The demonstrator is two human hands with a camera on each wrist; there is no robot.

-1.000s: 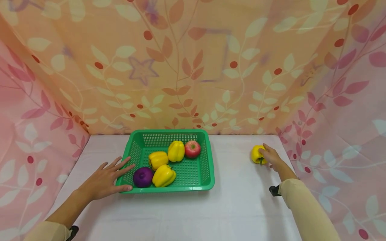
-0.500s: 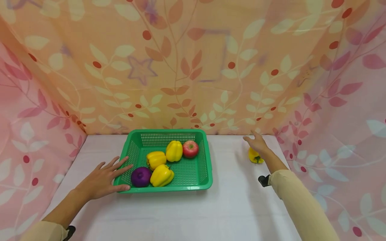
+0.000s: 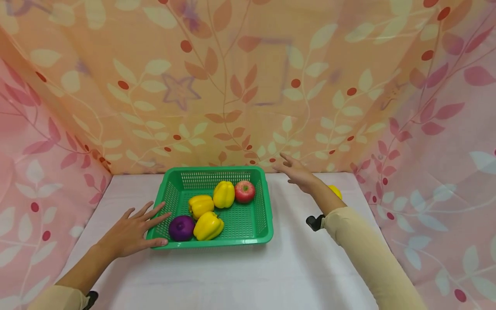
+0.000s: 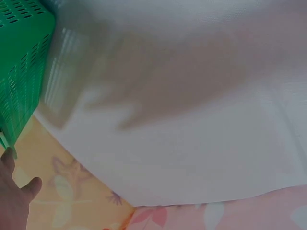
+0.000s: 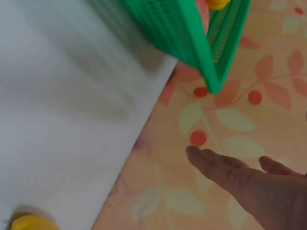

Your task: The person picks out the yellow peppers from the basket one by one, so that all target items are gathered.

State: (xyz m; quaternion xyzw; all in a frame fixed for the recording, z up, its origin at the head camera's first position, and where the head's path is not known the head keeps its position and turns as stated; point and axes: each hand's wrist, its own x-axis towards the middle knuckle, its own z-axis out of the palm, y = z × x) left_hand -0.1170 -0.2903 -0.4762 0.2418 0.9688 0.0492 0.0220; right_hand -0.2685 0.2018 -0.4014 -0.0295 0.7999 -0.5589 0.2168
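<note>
A green plastic basket [image 3: 244, 243] stands on the table with an apple [image 3: 245, 192], a purple onion-like ball [image 3: 181, 228] and three yellow bell peppers [image 3: 224, 194] inside. My left hand [image 3: 129, 234] rests at its left rim, fingers spread and straight, the thumb along the front corner. Off the basket's right back corner hovers my right hand [image 3: 297, 173], holding nothing, fingers extended toward the basket. Another yellow bell pepper [image 3: 335, 191] lies on the table to the right, mostly hidden behind the right forearm. In the right wrist view that pepper [image 5: 32, 223] shows at the lower left.
A white cloth covers the table [image 3: 232, 275]. Patterned fabric walls [image 3: 248, 86] close in the back and both sides, the back one right behind the basket. Each sleeve carries a small black device [image 3: 314, 222] near the wrist.
My right hand has let go of the yellow bell pepper at the right, leaving it on the table, and has moved left toward the basket. The left hand has stayed at the rim.
</note>
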